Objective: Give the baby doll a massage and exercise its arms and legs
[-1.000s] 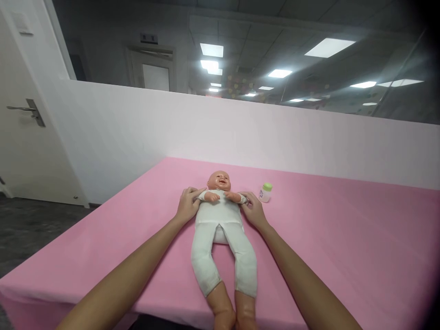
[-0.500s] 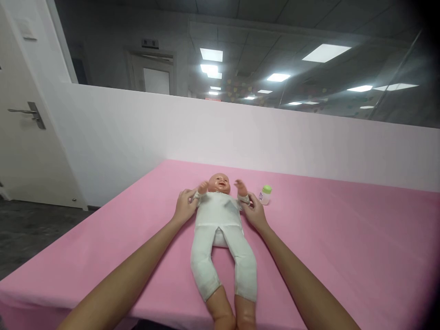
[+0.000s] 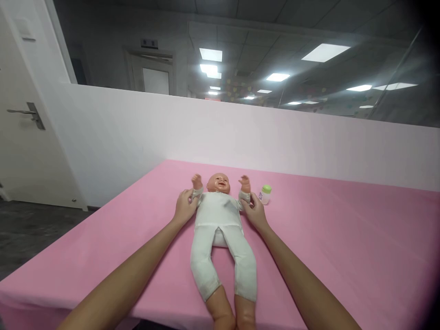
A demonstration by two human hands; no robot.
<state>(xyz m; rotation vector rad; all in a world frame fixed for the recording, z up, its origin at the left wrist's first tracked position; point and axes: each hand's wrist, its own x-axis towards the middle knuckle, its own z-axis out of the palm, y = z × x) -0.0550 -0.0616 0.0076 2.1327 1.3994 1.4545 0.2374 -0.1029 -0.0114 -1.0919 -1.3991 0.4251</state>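
A baby doll (image 3: 218, 211) with a white cloth body lies on its back on the pink-covered table (image 3: 120, 238), its head away from me and its feet at the near edge. My left hand (image 3: 186, 204) is closed around the doll's arm at the left, and my right hand (image 3: 255, 210) around the arm at the right. Both bare plastic doll hands stick up past my fingers, on either side of the doll's head. My fingertips are partly hidden behind the doll's arms.
A small clear bottle (image 3: 265, 195) with a green cap and dark writing stands just beyond my right hand. A white low wall (image 3: 257, 137) with glass above it runs behind the table. At the far left is a door (image 3: 30, 151) with a metal handle.
The doll's two forearms have swung outward, away from its head, and now point more upright. My hands have hardly moved; the bottle, body and legs stay put.
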